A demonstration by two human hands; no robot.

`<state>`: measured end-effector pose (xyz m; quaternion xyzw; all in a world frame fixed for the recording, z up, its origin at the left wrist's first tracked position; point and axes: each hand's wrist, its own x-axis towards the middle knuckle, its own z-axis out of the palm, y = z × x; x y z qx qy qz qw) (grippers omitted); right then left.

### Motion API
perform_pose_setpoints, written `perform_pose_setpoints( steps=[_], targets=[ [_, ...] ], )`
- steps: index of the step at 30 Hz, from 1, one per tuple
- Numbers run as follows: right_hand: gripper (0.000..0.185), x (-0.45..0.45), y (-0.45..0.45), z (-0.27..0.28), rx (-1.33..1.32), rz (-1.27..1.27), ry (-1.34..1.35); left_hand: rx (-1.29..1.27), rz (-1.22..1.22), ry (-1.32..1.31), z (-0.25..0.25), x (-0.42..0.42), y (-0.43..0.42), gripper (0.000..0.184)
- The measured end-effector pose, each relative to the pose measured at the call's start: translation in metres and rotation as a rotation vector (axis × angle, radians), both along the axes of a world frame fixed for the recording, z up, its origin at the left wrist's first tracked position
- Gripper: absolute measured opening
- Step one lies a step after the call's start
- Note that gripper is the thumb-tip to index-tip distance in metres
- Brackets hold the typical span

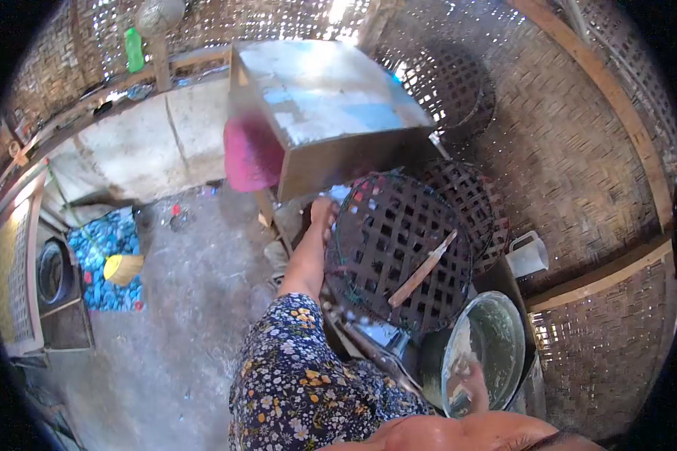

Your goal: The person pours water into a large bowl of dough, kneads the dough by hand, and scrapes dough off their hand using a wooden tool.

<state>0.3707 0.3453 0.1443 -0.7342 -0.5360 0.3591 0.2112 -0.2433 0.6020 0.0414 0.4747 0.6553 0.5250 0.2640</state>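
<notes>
My left hand is at the left rim of a dark, open-weave round basket, its fingers curled against the edge. Across the basket's lattice lies a knife with a brown handle and a narrow blade. My right hand reaches into a large metal basin, where a pale, paste-like mass clings along the inner wall near the fingers. Blur and the pale stuff hide how those fingers are set.
A worn wooden table stands ahead, with a pink cloth or bag at its side. A white mug is right of the basket. More woven baskets lean on the bamboo wall. A yellow broom head is at left.
</notes>
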Motion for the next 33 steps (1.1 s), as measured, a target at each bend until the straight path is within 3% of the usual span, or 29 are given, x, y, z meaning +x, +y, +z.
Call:
perform_pose_setpoints(
  steps=[1, 4, 7, 8, 12, 17, 24, 27, 30, 32, 33],
  targets=[
    [0.044, -0.011, -0.015, 0.036, 0.073, 0.206, -0.317, -0.002, -0.074, -0.007, -0.009, 0.002, 0.009, 0.025],
    [0.042, -0.059, -0.034, 0.123, 0.222, -0.114, 0.074, -0.081, -0.145, -0.017, -0.019, 0.013, 0.023, 0.025],
    [0.042, -0.022, -0.054, 0.106, 0.243, -0.071, 0.003, -0.179, -0.121, -0.026, -0.016, 0.018, 0.031, 0.025],
    [0.038, -0.022, -0.065, 0.103, 0.212, -0.113, -0.136, -0.191, -0.116, -0.026, -0.015, 0.020, 0.032, 0.025],
    [0.035, -0.028, -0.091, 0.100, 0.110, -0.209, -0.120, -0.226, -0.094, -0.029, -0.009, 0.021, 0.036, 0.025],
    [0.034, 0.011, -0.096, 0.071, 0.151, -0.221, -0.043, -0.239, -0.061, -0.055, -0.003, 0.020, 0.029, 0.026],
    [0.034, 0.008, -0.095, 0.070, 0.179, -0.212, -0.022, -0.247, 0.012, -0.137, -0.005, 0.016, 0.007, 0.027],
    [0.032, -0.029, -0.098, 0.096, 0.214, -0.209, 0.116, -0.240, 0.062, -0.206, -0.006, 0.012, 0.005, 0.027],
    [0.031, -0.014, -0.098, 0.081, 0.241, -0.173, 0.152, -0.206, 0.147, -0.384, -0.007, 0.006, 0.017, 0.028],
    [0.029, -0.007, -0.097, 0.073, 0.217, -0.154, 0.163, -0.178, 0.192, -0.333, 0.001, 0.003, 0.018, 0.029],
    [0.029, -0.005, -0.097, 0.071, 0.204, -0.146, 0.167, -0.155, 0.190, -0.124, 0.035, 0.009, -0.006, 0.028]
  ],
)
